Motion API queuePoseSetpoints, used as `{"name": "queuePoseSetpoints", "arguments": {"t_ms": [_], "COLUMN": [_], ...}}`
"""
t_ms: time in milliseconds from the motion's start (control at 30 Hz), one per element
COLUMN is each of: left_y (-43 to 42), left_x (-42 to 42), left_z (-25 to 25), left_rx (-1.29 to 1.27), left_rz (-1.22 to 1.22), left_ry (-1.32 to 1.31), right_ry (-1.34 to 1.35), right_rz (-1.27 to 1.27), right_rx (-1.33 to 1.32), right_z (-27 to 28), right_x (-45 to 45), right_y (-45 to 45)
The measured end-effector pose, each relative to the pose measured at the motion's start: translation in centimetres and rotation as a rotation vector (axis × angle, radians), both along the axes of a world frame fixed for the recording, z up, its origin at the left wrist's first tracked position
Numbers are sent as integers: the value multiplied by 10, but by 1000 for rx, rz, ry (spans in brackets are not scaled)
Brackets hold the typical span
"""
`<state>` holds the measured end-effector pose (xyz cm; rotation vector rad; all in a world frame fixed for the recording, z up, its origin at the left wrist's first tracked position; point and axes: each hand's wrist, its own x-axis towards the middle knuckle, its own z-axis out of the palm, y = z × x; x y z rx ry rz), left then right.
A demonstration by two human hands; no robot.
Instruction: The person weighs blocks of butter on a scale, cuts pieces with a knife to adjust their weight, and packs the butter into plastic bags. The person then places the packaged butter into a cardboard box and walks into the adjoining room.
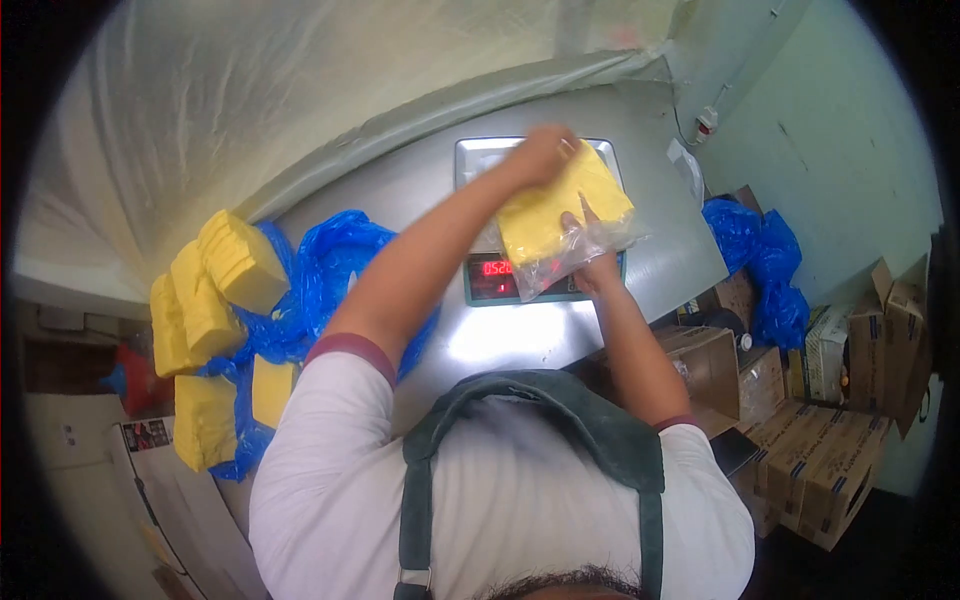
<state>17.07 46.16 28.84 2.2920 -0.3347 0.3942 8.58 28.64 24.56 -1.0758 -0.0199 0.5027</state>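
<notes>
A stack of yellow sheets (545, 222) in a clear plastic bag (556, 270) lies tilted over a metal-topped scale (484, 148). Red digits glow on the scale's display (490, 268), partly covered by the bag. My left hand (547, 155) is at the upper left edge of the yellow stack, its fingers curled and blurred; what they grip is hidden. From below, my right hand (592, 268) holds the bag near its lower right part, with fingers seen through the plastic.
Yellow stacks (240, 262) rest on blue plastic bags (345, 240) at the left of the metal table (400, 190). More blue bags (775, 270) and cardboard boxes (815, 465) stand at the right. Plastic sheeting (300, 90) hangs behind the table.
</notes>
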Motion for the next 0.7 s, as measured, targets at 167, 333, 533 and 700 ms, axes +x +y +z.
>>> {"name": "queuePoseSetpoints", "arguments": {"t_ms": [167, 333, 533, 700], "left_y": [41, 34, 35, 33], "left_x": [18, 19, 27, 30], "left_z": [5, 13, 11, 10], "left_rx": [384, 352, 398, 404], "left_rz": [-3, -59, -91, -167], "left_ry": [726, 834, 921, 856], "right_ry": [-22, 41, 13, -117], "right_rz": [88, 229, 215, 367], "right_rx": [-97, -111, -212, -366], "right_z": [6, 30, 21, 30], "right_x": [2, 14, 28, 39], "right_y": [6, 14, 25, 23]}}
